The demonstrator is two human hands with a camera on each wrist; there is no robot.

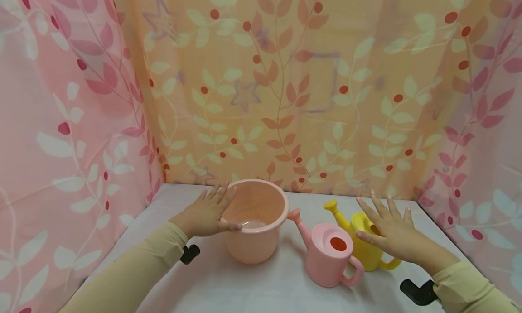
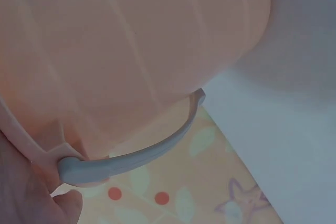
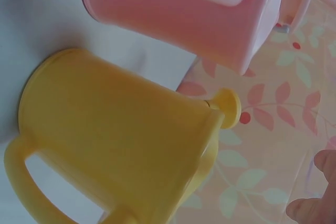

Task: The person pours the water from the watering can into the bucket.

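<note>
A peach bucket [image 1: 253, 245] stands upright on the white surface, its mouth facing up. My left hand [image 1: 205, 213] is at its left rim, fingers spread and thumb stretched along the front of the rim. In the left wrist view the bucket's grey handle [image 2: 136, 161] hangs behind its wall, and part of my left hand [image 2: 26, 192] shows beside the rim. A pink watering can [image 1: 328, 258] stands right of the bucket, with a yellow watering can [image 1: 367, 245] behind it. My right hand [image 1: 397, 236] is spread beside and over the yellow can, holding nothing, and partly hides it.
The white tabletop [image 1: 195, 281] carries all three things. A yellow patterned cloth [image 1: 285, 100] hangs at the back, and pink patterned cloths [image 1: 61, 145] close in the left and right sides. Each wrist wears a black camera mount [image 1: 418, 292].
</note>
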